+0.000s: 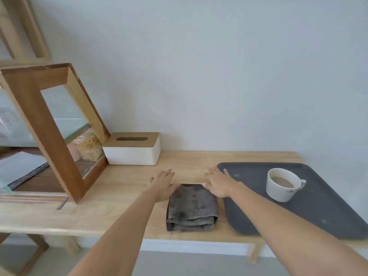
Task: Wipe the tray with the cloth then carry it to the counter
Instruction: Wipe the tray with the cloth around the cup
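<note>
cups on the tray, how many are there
1. A single white cup with a milky brown drink stands on the dark tray, toward its far side, right of the right hand. Nothing suggests another hidden one.

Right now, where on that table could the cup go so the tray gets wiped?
Bare wood lies behind the hands, between the tissue box and the tray. More lies left of the folded cloth, before the wooden cabinet. The tray side is crowded: the cup stands there.
</note>
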{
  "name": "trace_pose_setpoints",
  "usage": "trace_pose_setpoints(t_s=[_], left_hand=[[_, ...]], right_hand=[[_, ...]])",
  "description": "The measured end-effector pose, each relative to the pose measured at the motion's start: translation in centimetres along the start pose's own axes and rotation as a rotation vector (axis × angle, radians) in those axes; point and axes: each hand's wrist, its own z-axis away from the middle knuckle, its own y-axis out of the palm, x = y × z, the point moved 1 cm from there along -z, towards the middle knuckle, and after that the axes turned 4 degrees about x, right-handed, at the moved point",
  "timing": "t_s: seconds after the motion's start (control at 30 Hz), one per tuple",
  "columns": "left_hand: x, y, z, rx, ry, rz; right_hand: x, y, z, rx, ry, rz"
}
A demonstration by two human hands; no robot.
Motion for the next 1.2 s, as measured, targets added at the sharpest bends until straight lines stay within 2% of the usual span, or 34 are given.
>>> trace_pose_setpoints(t_s=[0.13, 0.37, 0.6, 0.77, 0.87, 1.03, 1.13, 1.2], left_hand=[[0.5, 1.9, -0.2, -0.007, 0.054, 0.059], [-0.3, 2.0, 0.8, -0.135, 0.146, 0.289], [-2.6, -1.0, 3.4, -0.248, 0.242, 0.514], [-7.8, -4.1, 4.7, -0.256, 0.359, 0.705], [-11.4, -4.2, 4.2, -0.229, 0.361, 0.780], [-15.7, -0.3, 2.1, -0.167, 0.153, 0.686], [-17.2, 3.3, 1.6, -0.122, 0.008, 0.361], [-18.5, 5.1, 2.0, -0.182, 0.021, 0.114]], right_hand=[[0.1, 2.2, 0.2, 0.007, -0.003, -0.036], [0.6, 2.8, 1.1, -0.254, -0.124, -0.200], [0.1, 0.4, 5.6, -0.334, -0.186, -0.594], [-2.5, -3.7, 9.6, -0.513, -0.214, -0.613], [-4.9, -5.8, 11.3, -0.531, -0.164, -0.534], [-8.1, -5.2, 12.8, -0.473, -0.073, -0.335], [-10.1, -3.4, 14.1, -0.480, -0.081, -0.244], [-12.1, -2.4, 16.0, -0.626, -0.138, -0.345]])
